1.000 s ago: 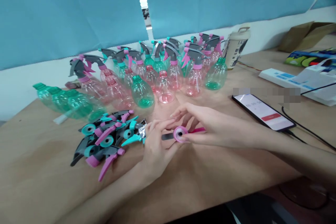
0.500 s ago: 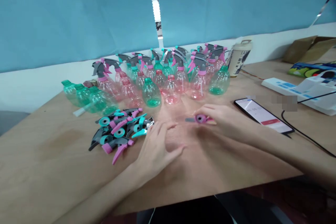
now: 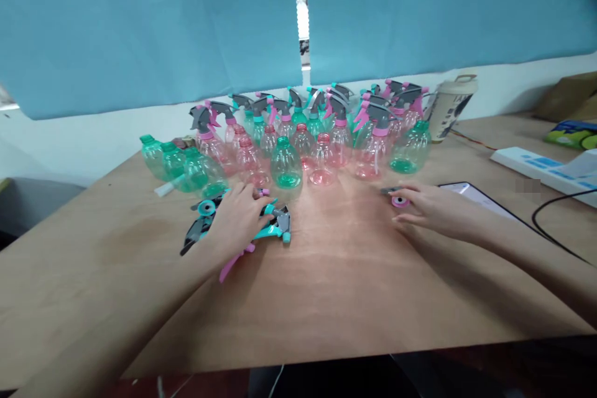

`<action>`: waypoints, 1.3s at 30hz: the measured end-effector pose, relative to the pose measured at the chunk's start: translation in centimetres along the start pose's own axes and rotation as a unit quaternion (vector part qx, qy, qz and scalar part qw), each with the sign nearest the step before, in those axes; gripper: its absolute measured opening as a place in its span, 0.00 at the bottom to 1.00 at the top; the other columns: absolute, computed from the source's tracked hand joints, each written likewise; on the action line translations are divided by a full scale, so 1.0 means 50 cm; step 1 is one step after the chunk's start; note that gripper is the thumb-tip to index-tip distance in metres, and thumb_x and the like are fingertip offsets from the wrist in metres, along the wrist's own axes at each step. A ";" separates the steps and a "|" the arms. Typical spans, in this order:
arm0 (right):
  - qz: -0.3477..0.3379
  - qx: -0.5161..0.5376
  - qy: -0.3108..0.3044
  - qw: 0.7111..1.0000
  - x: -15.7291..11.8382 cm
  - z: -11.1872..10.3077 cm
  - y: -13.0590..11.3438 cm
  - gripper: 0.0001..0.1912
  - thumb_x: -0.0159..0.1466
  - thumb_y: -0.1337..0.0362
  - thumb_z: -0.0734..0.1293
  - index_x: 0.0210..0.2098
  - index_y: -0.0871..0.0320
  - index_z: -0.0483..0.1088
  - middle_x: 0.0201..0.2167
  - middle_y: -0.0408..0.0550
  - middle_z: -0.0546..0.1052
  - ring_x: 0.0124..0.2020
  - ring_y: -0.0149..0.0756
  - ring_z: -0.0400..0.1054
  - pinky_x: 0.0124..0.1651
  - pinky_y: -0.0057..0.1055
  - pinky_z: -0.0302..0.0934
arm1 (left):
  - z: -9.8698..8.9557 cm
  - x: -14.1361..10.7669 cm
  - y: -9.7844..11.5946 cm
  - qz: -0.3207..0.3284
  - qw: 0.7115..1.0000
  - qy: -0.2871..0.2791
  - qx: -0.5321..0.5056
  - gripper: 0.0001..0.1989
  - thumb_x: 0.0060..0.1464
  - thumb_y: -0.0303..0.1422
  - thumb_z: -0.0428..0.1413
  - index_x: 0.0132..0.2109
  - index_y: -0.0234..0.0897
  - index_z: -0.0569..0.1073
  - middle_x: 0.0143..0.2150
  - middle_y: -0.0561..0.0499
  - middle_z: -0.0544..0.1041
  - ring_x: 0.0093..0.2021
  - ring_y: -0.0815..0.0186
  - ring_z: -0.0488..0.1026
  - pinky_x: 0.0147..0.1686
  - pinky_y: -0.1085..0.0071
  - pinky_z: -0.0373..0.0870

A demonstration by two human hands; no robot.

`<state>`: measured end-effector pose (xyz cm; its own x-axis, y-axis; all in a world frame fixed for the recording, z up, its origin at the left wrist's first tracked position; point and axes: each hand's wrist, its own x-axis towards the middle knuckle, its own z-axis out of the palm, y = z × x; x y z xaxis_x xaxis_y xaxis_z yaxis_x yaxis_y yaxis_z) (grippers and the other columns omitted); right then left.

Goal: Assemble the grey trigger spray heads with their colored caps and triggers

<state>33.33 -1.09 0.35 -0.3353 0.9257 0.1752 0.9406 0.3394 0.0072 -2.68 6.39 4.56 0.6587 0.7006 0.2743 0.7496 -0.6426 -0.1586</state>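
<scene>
My left hand (image 3: 236, 217) reaches over a pile of loose trigger spray heads (image 3: 206, 208), grey with teal or pink parts. Its thumb and forefinger close around the teal collar of one trigger spray head (image 3: 281, 221) at the pile's right side. My palm and fingers hide part of the pile. To the right, my right hand (image 3: 431, 206) grips a grey trigger spray head with a pink collar (image 3: 400, 201) just above the table, collar opening facing me. Behind the hands stand open bottles, including a green bottle (image 3: 286, 165) and a pink bottle (image 3: 323, 161).
Several bottles fitted with spray heads (image 3: 375, 146) stand at the back. Green bottles (image 3: 193, 168) lean at the left by a white strip (image 3: 168, 186). A phone (image 3: 471, 194) lies beyond my right forearm, near a power strip (image 3: 536, 165), a black cable and a cup (image 3: 452, 109).
My left hand has moved left onto the pile and closed on a teal-collared spray head. My right hand has carried the pink-collared spray head to the right. The view has shifted too.
</scene>
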 end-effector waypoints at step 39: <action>-0.127 0.334 -0.224 0.907 0.097 -0.093 -0.186 0.11 0.63 0.58 0.62 0.36 0.59 0.70 0.29 0.44 0.75 0.28 0.32 0.67 0.29 0.27 0.57 | 0.042 -0.018 0.172 -0.046 0.900 0.032 -0.432 0.12 0.47 0.37 0.62 0.40 0.41 0.74 0.37 0.52 0.75 0.38 0.62 0.72 0.37 0.66 0.68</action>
<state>23.21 -0.52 5.71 -0.6647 0.7280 -0.1680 0.6391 0.4376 -0.6325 3.32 0.90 0.95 0.5709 0.7616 0.3065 0.4523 -0.6033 0.6569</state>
